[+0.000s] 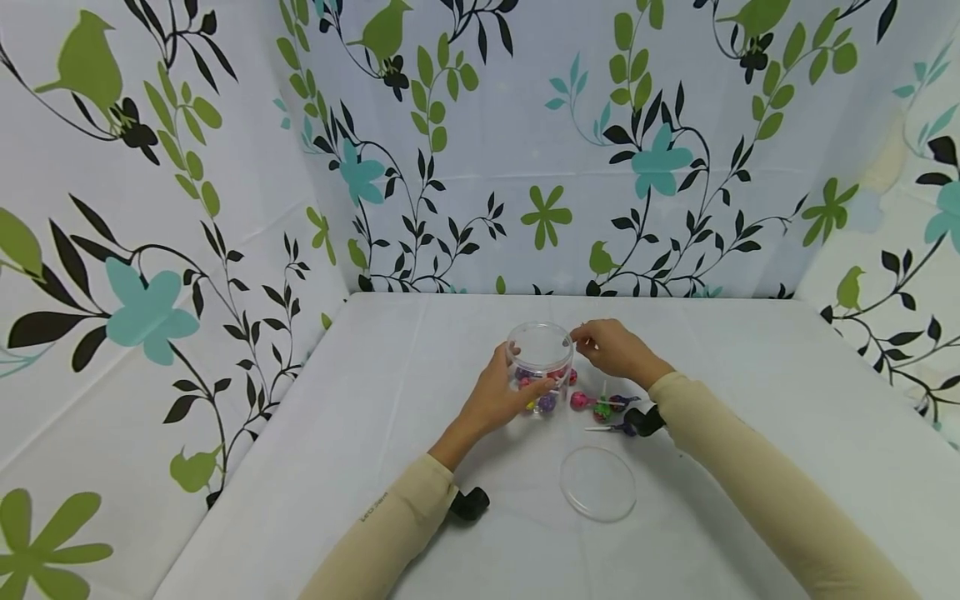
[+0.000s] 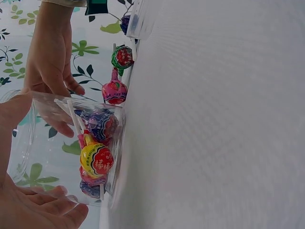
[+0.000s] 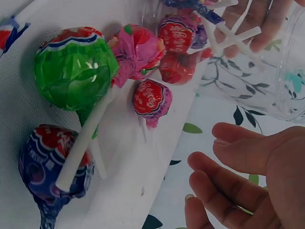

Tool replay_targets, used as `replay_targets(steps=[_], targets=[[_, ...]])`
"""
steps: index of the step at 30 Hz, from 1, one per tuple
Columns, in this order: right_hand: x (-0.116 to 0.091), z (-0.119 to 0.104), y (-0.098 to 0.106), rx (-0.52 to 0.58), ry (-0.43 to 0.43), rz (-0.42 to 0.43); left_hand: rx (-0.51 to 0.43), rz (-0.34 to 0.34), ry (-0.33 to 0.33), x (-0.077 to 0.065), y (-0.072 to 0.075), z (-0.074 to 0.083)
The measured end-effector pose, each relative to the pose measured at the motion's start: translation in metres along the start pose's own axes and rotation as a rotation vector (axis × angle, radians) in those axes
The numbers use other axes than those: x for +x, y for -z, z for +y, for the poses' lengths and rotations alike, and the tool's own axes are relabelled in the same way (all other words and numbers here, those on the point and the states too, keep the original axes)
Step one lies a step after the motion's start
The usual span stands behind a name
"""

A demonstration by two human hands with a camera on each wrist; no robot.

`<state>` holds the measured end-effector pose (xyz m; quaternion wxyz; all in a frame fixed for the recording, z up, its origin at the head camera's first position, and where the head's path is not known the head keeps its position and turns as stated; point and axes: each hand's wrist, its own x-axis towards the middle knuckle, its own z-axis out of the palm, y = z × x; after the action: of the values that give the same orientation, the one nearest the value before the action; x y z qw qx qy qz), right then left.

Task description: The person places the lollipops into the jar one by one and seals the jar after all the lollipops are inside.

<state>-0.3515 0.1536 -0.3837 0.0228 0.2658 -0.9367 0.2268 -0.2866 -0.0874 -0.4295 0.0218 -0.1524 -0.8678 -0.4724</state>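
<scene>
My left hand (image 1: 506, 387) grips a clear plastic jar (image 1: 542, 367) from its left side, the thumb across the front. Inside lie several wrapped lollipops, among them a yellow one (image 2: 96, 161) and a purple one (image 1: 547, 402); their white sticks lean toward the open mouth. Just right of the rim is my right hand (image 1: 617, 350), its fingers loosely bent and holding nothing in the right wrist view. Below those fingers lies a pink-and-red lollipop (image 3: 151, 99). Beside the jar are a green lollipop (image 3: 74, 71), a pink one (image 3: 136, 52) and a dark blue one (image 3: 55, 162).
A clear round lid (image 1: 562, 487) lies flat on the white table (image 1: 450, 350), nearer to me than the jar. Black wrist cameras (image 1: 470, 505) are worn under both forearms. Curtains (image 1: 480, 175) printed with leaves and birds stand behind and at both sides.
</scene>
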Motion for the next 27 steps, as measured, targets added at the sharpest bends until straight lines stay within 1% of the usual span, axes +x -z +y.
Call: replay_targets(steps=[8, 15, 17, 22, 27], targets=[[0.006, 0.005, -0.009, -0.024, -0.009, -0.053, -0.013, 0.003, -0.018, 0.0, -0.001, -0.002], [0.006, 0.008, -0.016, -0.048, 0.044, -0.124, -0.01, 0.0, -0.02, -0.001, -0.002, -0.003], [0.006, 0.01, -0.018, -0.07, 0.041, -0.138, -0.012, 0.0, -0.019, -0.001, -0.002, -0.003], [0.006, 0.016, -0.021, -0.092, -0.015, -0.165, -0.012, 0.002, -0.022, -0.001, -0.002, -0.002], [0.006, 0.017, -0.019, -0.092, -0.029, -0.179, -0.01, 0.0, -0.018, -0.001, 0.0, -0.002]])
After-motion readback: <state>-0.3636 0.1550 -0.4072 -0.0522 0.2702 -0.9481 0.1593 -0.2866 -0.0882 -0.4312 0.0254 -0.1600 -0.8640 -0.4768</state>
